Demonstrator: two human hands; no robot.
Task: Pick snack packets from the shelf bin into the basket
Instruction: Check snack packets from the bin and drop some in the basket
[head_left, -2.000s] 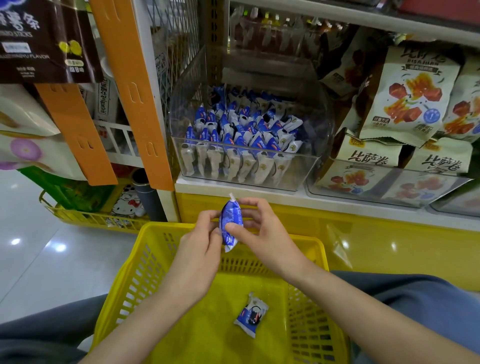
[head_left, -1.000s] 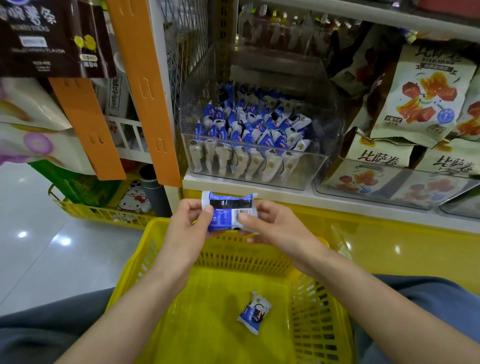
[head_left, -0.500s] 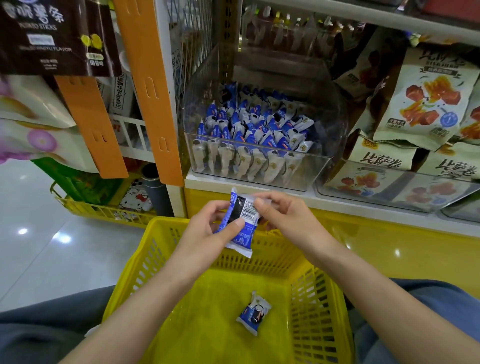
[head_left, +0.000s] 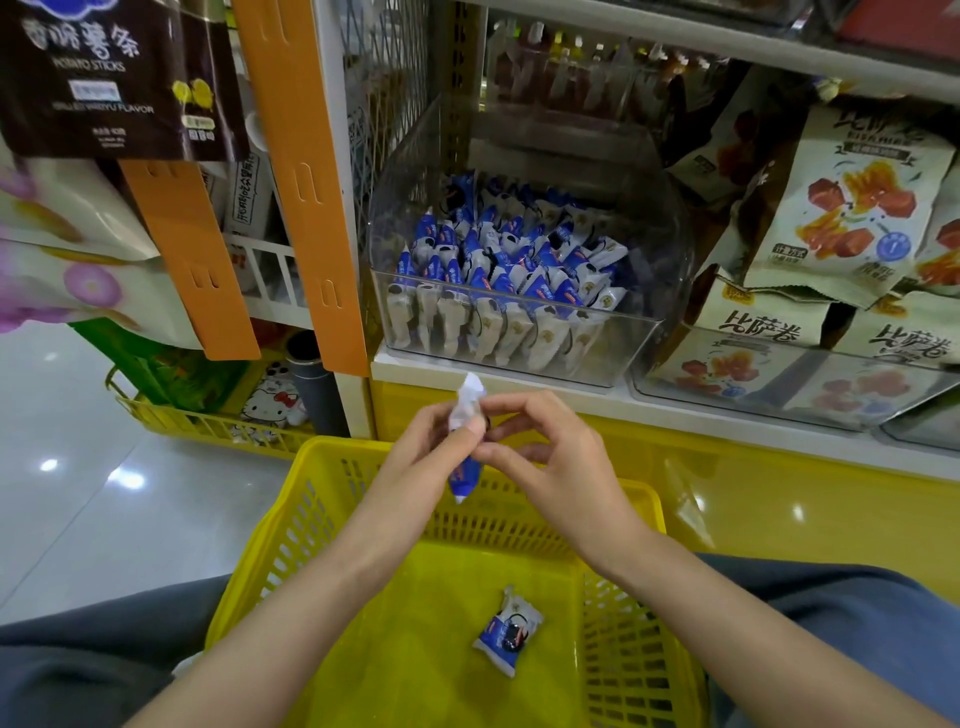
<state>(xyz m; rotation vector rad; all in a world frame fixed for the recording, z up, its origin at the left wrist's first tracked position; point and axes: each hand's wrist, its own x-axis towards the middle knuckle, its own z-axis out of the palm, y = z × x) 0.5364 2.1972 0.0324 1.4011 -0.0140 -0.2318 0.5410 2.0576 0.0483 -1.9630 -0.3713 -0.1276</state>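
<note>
Both hands up over far rim of yellow basket (head_left: 291, 525), pinching one blue-white snack packet (head_left: 465, 441) upright btwn them: left hand (head_left: 415, 457) grips mid-body, right hand (head_left: 550, 457) fingertips at top half. Packet print blurred, prob. unreadable. 2nd packet (head_left: 506, 636) lies on basket floor, well apart. Clear shelf bin (head_left: 634, 343) behind, full of same packets. Hanging bag (head_left: 104, 73) upper left reads "POTATO STICKS". Basket mostly open room.

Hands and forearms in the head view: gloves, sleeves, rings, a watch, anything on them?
Nothing worn. The left hand and right hand are bare: no gloves, and no rings on the fingers that show. Both forearms are uncovered to the picture's edge, with no sleeve, watch or band in view.
</note>
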